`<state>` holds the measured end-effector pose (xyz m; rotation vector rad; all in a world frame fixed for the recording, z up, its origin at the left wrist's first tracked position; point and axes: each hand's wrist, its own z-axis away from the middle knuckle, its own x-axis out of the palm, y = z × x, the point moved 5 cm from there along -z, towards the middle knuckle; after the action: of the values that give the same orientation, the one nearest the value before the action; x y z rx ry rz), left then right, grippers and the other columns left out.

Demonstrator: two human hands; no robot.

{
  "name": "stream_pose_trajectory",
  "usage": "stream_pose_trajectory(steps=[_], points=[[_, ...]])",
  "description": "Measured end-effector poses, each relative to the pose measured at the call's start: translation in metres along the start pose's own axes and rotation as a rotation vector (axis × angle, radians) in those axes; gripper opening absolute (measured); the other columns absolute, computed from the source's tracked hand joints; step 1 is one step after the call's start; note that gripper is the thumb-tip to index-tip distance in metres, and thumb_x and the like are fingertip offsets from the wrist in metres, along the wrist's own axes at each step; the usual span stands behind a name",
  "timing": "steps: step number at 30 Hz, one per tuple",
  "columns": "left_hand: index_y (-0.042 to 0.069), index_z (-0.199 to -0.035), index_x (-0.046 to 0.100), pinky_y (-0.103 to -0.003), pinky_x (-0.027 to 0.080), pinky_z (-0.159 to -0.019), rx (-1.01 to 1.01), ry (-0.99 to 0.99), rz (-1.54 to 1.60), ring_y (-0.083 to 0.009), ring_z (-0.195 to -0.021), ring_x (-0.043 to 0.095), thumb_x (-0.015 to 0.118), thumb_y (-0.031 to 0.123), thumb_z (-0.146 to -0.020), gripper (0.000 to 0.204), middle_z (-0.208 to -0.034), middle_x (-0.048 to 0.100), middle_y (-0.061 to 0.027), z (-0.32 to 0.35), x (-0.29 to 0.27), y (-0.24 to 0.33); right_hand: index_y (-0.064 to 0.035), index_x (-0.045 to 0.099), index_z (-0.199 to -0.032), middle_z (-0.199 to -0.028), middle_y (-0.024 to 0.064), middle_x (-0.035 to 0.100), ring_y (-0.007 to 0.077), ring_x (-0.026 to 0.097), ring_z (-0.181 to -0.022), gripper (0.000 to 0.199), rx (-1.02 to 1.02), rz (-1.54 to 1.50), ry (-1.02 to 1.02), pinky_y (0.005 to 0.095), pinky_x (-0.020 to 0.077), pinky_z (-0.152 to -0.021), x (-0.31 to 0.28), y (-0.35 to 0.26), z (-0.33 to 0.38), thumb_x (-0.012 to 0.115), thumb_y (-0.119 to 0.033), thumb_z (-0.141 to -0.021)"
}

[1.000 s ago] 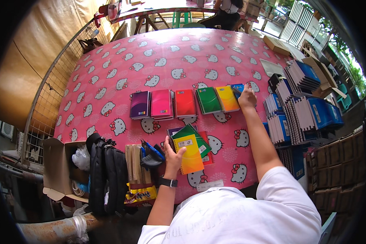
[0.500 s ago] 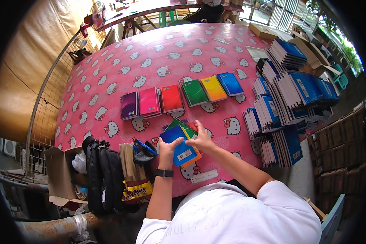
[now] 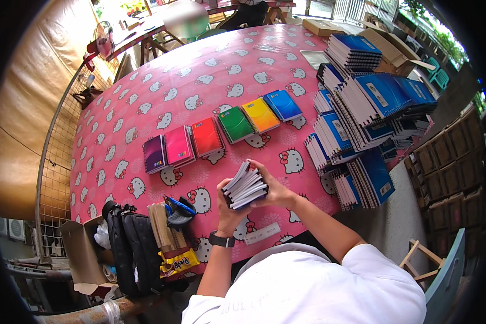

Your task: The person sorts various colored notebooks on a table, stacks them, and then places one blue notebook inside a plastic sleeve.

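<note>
Between my left hand (image 3: pixel 230 211) and my right hand (image 3: pixel 274 189) a stack of small spiral notebooks (image 3: pixel 245 187) stands on edge, white page edges facing up. My fingers press it from both sides, above the near part of the table. Beyond it runs a slanting row of small spiral notebooks: a dark purple notebook (image 3: pixel 154 153), a pink notebook (image 3: pixel 179 145), a red notebook (image 3: pixel 206 136), a green notebook (image 3: pixel 235 124), a yellow notebook (image 3: pixel 261 115) and a blue notebook (image 3: pixel 282 105). The covers of the held notebooks are mostly hidden.
Tall piles of blue spiral notebooks (image 3: pixel 380 97) crowd the table's right side. At the near left are a black bag (image 3: pixel 137 243), a cardboard box (image 3: pixel 81 254) and a yellow packet (image 3: pixel 179 261). A paper strip (image 3: pixel 262 233) lies by the near edge of the pink table (image 3: pixel 200 81).
The fanned, flat-lying notebooks in my hands are now gathered and tipped up on edge. Both hands have closed around them. The whole view has shifted slightly.
</note>
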<state>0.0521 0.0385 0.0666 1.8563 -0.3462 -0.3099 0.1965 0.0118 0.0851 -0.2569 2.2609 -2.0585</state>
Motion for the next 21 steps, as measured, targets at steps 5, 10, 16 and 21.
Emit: stream_pose_trajectory(steps=[5, 10, 16, 21], points=[[0.008, -0.12, 0.031, -0.032, 0.045, -0.088, 0.049, 0.008, 0.01, -0.0204, -0.102, 0.051, 0.077, 0.0, -0.056, 0.079, -0.111, 0.044, -0.0096, 0.002, 0.001, -0.008, -0.0112, 0.025, -0.137, -0.124, 0.0086, 0.04, 0.0223, 0.04, -0.117, 0.102, -0.118, -0.045, 0.017, 0.0331, 0.0298, -0.103, -0.001, 0.0, -0.007, 0.084, -0.013, -0.053], [0.008, -0.119, 0.031, -0.033, 0.044, -0.09, 0.051, 0.037, 0.014, -0.0212, -0.104, 0.049, 0.078, 0.0, -0.054, 0.08, -0.112, 0.043, -0.0095, 0.007, 0.004, -0.003, -0.0094, 0.035, -0.124, -0.122, 0.0087, 0.043, 0.0207, 0.039, -0.119, 0.085, -0.127, 0.049, 0.04, 0.0336, 0.0315, -0.102, 0.002, -0.001, 0.007, 0.083, -0.011, -0.054], [0.003, -0.118, 0.033, -0.034, 0.039, -0.095, 0.034, -0.069, -0.4, -0.0215, -0.101, 0.049, 0.081, 0.014, -0.058, 0.078, -0.108, 0.041, -0.0073, 0.036, -0.017, -0.081, -0.0088, 0.032, -0.125, -0.117, 0.0083, 0.046, 0.0221, 0.044, -0.115, 0.086, -0.11, 0.083, -0.012, 0.0351, 0.0334, -0.1, 0.022, 0.015, 0.008, 0.083, -0.013, -0.057], [0.0, -0.123, 0.036, -0.034, 0.041, -0.094, -0.118, -0.201, -0.15, -0.0187, -0.101, 0.055, 0.08, 0.014, -0.064, 0.075, -0.111, 0.055, -0.0112, 0.028, -0.002, -0.085, -0.0059, 0.039, -0.121, -0.102, 0.009, 0.056, 0.0197, 0.055, -0.099, 0.076, -0.16, 0.152, 0.11, 0.0322, 0.042, -0.091, -0.005, 0.016, 0.018, 0.083, -0.015, -0.06]])
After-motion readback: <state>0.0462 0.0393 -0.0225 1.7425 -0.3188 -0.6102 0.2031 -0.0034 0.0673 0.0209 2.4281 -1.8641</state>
